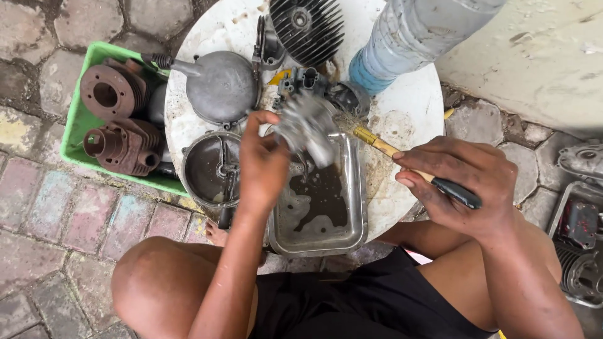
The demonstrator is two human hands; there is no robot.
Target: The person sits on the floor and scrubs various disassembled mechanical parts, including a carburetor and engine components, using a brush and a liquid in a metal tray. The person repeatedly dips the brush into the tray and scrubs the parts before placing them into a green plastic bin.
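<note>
My left hand (262, 164) grips a small grey metal engine part (306, 127), blurred with motion, above a rectangular metal tray (357, 207) that holds dark dirty liquid. My right hand (461, 182) holds a paintbrush (383, 146) with a yellow-banded ferrule and black handle; its bristle end points at the metal part. Both hands work over a round white table top (408, 107). My bare knees and black shorts show below.
On the table lie a grey domed cover (221, 86), a round dark housing (210, 168), a finned cylinder head (307, 26) and a large plastic bottle (411, 34). A green crate (78, 119) at left holds rusty finned cylinders. More engine parts (581, 238) sit at right on stone paving.
</note>
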